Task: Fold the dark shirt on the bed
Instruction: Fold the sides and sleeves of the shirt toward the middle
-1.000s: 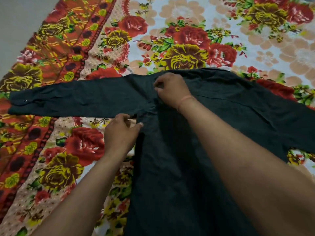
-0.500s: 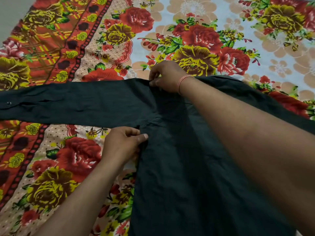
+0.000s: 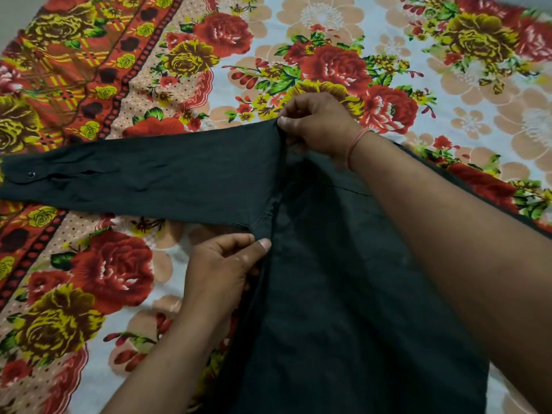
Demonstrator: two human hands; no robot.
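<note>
**Two hands take the shoulder line of a dark shirt on the bed**

The right hand (image 3: 316, 124), a pale thread (image 3: 357, 141) round its wrist, pinches the top of the shoulder seam between thumb and curled fingers. The left hand (image 3: 227, 264) grips the same seam lower down, at the underarm, with the thumb pressed on top of the cloth. Between the two grips the seam lifts slightly into a ridge.

The dark shirt (image 3: 343, 279) lies spread on the bed (image 3: 328, 25), its body running toward the camera under the right forearm. One sleeve (image 3: 143, 177) stretches flat to the left across the floral sheet (image 3: 113, 270), and the cuff button (image 3: 31, 174) shows near its far end. The other side of the shirt is mostly hidden by the right arm.

The step in hand looks like the first fold, bringing the sleeve over the body. The long sleeve could trail or twist as it is swung across, since only its root is held. Uneven pull from the two grips would skew the fold line, and the wrinkles near the cuff could get pressed in. The soft sheet may also bunch under the moving cloth.
</note>
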